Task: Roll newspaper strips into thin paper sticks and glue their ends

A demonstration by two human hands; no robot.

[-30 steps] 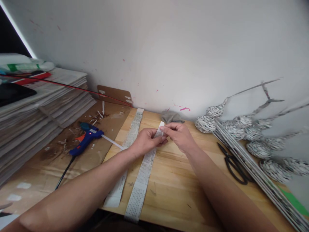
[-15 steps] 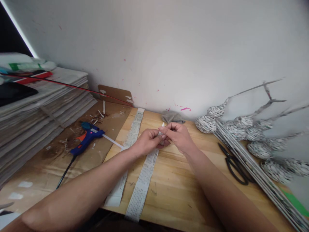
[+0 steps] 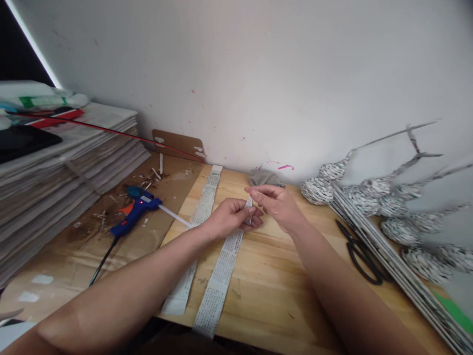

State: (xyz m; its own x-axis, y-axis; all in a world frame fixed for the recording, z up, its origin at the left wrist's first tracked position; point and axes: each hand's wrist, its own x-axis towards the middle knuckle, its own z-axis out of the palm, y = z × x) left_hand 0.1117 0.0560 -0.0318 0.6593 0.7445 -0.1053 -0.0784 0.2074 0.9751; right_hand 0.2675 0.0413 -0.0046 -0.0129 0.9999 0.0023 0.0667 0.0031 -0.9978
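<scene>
A long printed newspaper strip (image 3: 218,288) runs from the table's front edge up to my hands, its far end raised and folded to a narrow point. My left hand (image 3: 236,217) pinches that end between thumb and fingers. At the tip, my right hand (image 3: 271,199) has thumb and forefinger closed on the paper's point; its other fingers are curled. A second stack of newspaper strips (image 3: 205,203) lies to the left, partly covered by my left forearm.
On brown cardboard at left lies a blue glue gun (image 3: 138,212), its glue stick reaching toward the strips. Black scissors (image 3: 364,256) and rolled paper sticks (image 3: 391,261) are at right, beside woven paper gourds (image 3: 317,190). Stacked newspapers (image 3: 70,162) stand far left; a grey cloth (image 3: 265,178) is by the wall.
My right hand has shifted up slightly from my left fingers to the paper's tip, exposing more of the folded point. My left hand keeps its pinch. The view has shifted slightly.
</scene>
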